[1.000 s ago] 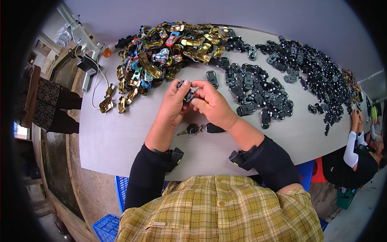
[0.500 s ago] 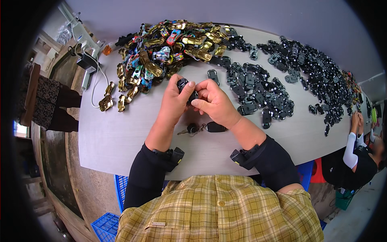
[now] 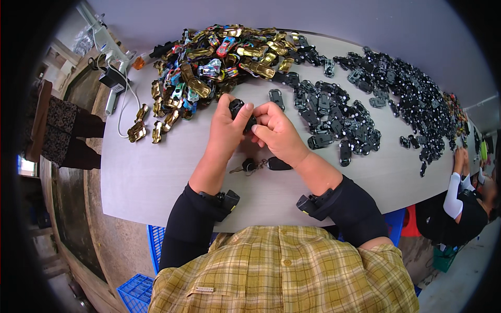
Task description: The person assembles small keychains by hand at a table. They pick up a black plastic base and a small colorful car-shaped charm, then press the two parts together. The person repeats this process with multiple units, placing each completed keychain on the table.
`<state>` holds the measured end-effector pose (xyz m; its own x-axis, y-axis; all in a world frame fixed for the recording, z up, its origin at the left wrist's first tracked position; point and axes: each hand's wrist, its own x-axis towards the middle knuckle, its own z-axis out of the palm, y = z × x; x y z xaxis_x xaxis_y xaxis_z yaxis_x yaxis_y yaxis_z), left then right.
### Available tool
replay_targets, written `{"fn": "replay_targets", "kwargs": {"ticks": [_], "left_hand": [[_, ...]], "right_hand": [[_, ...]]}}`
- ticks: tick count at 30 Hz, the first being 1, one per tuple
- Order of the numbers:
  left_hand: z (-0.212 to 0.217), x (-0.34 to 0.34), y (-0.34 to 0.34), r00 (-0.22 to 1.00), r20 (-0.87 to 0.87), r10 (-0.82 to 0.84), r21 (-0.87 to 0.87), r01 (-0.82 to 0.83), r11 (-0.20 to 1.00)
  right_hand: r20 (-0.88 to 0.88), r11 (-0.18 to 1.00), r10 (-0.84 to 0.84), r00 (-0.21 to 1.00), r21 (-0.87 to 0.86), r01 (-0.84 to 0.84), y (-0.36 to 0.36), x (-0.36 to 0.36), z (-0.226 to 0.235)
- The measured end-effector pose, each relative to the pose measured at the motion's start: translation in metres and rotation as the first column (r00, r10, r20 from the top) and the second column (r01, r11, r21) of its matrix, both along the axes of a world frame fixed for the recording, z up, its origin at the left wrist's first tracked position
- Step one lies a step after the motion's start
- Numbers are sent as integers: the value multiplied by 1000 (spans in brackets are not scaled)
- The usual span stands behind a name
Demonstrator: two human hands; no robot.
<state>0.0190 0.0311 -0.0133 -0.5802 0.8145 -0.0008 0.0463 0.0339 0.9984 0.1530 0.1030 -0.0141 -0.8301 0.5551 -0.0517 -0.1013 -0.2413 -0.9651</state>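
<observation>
Between my hands is a small black toy car base (image 3: 236, 107), tilted and partly covered by fingers. My left hand (image 3: 223, 128) grips it with the thumb across its side. At its right end, the thumb and fingers of my right hand (image 3: 282, 130) are closed in a pinch. Just below the hands a key ring with a metal key (image 3: 241, 168) and a black key fob (image 3: 278, 164) lies on the table. One lone dark toy car base (image 3: 276, 98) rests beyond my right hand.
Gold and coloured toy car bodies (image 3: 195, 83) are heaped at the far left of the table (image 3: 151, 182). Dark car bases (image 3: 334, 115) lie right of centre, with a larger black heap (image 3: 407, 99) beyond. A power strip with cable (image 3: 117, 83) sits left; a co-worker's arms (image 3: 455, 193) are right.
My right thumb and fingers have shifted slightly on the toy car base, and the base has turned a little in my left hand. The piles look the same.
</observation>
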Motion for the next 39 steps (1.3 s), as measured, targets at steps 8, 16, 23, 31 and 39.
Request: {"fn": "replay_targets", "kwargs": {"ticks": [8,16,23,31,39], "left_hand": [[-8,0,0,963,-268,-14,52,29,998],[-9,1,2,945,264,-195,184,149,972],[-7,-2,-3,943,-181,-281,-80,270,959],[-7,0,-4,878,-355,-321,-156,282,946],[-11,0,-5,821,-416,-391,-296,284,912]], "right_hand": [[-55,991,-131,990,-1,131,-8,-5,-9],[-36,961,-195,980,194,198,16,4,-3],[40,924,-213,976,334,188,23,8,5],[212,776,-275,938,625,87,27,11,8],[70,287,-410,909,956,55,13,6,4]]}}
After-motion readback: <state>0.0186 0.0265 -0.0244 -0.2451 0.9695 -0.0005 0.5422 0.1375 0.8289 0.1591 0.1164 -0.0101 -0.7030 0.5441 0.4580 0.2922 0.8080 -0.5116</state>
